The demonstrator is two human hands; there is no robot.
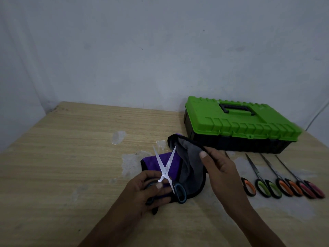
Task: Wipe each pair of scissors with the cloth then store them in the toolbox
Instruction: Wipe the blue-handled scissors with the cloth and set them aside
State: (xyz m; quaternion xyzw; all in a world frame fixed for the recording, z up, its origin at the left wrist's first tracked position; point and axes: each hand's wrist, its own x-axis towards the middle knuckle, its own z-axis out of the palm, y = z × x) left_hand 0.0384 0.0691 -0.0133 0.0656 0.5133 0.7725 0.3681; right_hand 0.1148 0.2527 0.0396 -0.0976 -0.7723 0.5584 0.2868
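On the wooden table (71, 157), the landmark is the green toolbox (238, 122), which stands at the far right with its lid closed and its black handle (236, 110) lying flat on top.

Well to the left of the toolbox and nearer to the person, the left hand (149, 189) holds a pair of blue-handled scissors (166, 172). Its fingers are clamped around one handle loop, with the thumb pressed on top. The blades are spread apart in a V shape, pointing away from the person.

Under these scissors, just in front of the left corner of the toolbox, lies the cloth (188, 168), purple on one side and grey on the other, with a black border. The right hand (219, 168) pinches the upper edge of the cloth between thumb and fingers and lifts it.

In front of the toolbox, toward its right end, more scissors lie in a row with blades closed: one with orange handles (248, 188) partly hidden behind the right hand, a green pair (268, 188), an orange pair (289, 187) and a pink pair (312, 188).
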